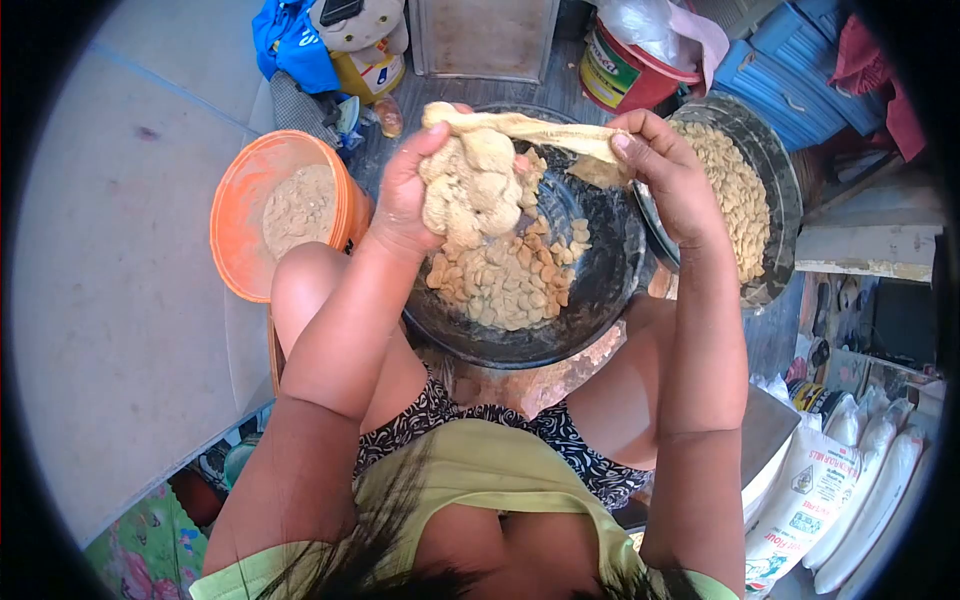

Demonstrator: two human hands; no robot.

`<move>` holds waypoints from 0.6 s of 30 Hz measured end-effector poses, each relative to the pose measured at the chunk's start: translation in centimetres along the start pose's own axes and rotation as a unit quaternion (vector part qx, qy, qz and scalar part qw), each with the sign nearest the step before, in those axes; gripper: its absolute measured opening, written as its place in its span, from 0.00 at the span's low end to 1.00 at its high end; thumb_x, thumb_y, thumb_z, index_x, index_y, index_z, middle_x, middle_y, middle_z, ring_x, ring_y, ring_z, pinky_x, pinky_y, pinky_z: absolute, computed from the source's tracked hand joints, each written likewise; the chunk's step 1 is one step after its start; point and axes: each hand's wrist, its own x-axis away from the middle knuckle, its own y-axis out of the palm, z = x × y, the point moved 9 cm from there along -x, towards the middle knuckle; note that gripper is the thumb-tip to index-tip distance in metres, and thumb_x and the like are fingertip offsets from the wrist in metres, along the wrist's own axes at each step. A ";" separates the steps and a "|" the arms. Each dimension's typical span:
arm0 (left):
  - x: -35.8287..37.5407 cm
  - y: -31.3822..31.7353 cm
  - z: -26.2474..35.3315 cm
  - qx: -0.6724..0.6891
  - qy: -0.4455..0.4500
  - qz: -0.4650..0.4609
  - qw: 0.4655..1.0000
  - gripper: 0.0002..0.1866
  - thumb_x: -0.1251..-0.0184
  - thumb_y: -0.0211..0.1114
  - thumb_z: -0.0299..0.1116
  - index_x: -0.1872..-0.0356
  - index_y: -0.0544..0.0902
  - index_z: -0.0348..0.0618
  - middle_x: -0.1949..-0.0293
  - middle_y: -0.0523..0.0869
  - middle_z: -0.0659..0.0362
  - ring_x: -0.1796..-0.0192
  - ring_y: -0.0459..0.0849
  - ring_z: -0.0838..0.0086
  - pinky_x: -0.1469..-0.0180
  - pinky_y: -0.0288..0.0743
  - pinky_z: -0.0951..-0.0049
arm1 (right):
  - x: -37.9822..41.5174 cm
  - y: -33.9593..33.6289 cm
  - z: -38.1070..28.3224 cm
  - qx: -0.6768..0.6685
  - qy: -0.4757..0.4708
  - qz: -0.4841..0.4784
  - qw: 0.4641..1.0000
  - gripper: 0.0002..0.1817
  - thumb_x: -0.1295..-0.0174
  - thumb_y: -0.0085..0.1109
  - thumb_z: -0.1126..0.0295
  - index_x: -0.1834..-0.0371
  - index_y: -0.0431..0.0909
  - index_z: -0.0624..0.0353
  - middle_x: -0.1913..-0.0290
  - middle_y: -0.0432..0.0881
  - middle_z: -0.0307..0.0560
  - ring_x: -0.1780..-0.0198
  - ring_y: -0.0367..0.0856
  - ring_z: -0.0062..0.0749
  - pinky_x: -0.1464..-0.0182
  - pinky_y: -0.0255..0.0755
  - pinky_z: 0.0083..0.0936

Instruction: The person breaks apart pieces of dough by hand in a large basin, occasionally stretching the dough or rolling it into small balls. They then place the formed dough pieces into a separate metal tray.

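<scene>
A lumpy mass of pale dough [475,185] rests in my left hand [408,190], whose fingers are wrapped round its left side and partly hidden behind it. From the top of the mass a stretched strip of dough [540,130] runs right to my right hand [665,165], pinched between thumb and fingers. Both hands are above a wide black basin [610,290]. Many small flattened dough pieces [510,285], some browner than others, lie in the basin below the mass. A thin flap of dough hangs near my right fingertips.
An orange bucket [230,225] with flour-like powder stands at the left. To the right is a dark round tray [785,190] heaped with small pieces. Behind are a red bucket [635,65] and blue drawers [780,85]. A flour sack [805,500] lies at the lower right.
</scene>
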 end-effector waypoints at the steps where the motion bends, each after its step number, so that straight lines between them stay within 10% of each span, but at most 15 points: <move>1: 0.0 0.2 0.4 0.000 -0.001 0.000 1.000 0.18 0.40 0.57 0.42 0.50 0.72 0.47 0.49 0.77 0.47 0.53 0.79 0.44 0.53 0.78 0.51 | -0.1 0.0 0.3 0.000 0.000 0.001 1.000 0.09 0.37 0.54 0.67 0.58 0.75 0.60 0.60 0.79 0.39 0.61 0.74 0.19 0.53 0.66 0.16; 7: 0.0 -0.9 4.3 0.075 0.050 -0.022 0.996 0.30 0.38 0.52 0.48 0.43 0.68 0.33 0.52 0.77 0.43 0.50 0.78 0.53 0.53 0.78 0.54 | 0.0 -2.7 -1.5 -0.039 -0.095 0.107 0.989 0.10 0.35 0.51 0.67 0.55 0.73 0.60 0.50 0.75 0.46 0.59 0.76 0.24 0.52 0.68 0.19; 13: -0.6 -1.2 2.1 0.009 0.031 0.018 0.999 0.24 0.44 0.56 0.40 0.45 0.71 0.44 0.50 0.77 0.46 0.51 0.78 0.49 0.52 0.78 0.56 | -0.5 -2.1 0.0 -0.283 -0.032 0.048 0.957 0.09 0.35 0.52 0.66 0.59 0.73 0.60 0.56 0.76 0.48 0.56 0.78 0.33 0.53 0.77 0.36; 18: -0.6 -0.8 -1.1 -0.031 -0.048 0.012 0.998 0.34 0.48 0.57 0.37 0.36 0.62 0.43 0.42 0.69 0.41 0.49 0.77 0.52 0.50 0.77 0.55 | -0.1 -0.1 0.2 -0.232 -0.004 0.096 0.968 0.05 0.40 0.58 0.72 0.65 0.72 0.56 0.68 0.77 0.42 0.64 0.80 0.25 0.65 0.76 0.17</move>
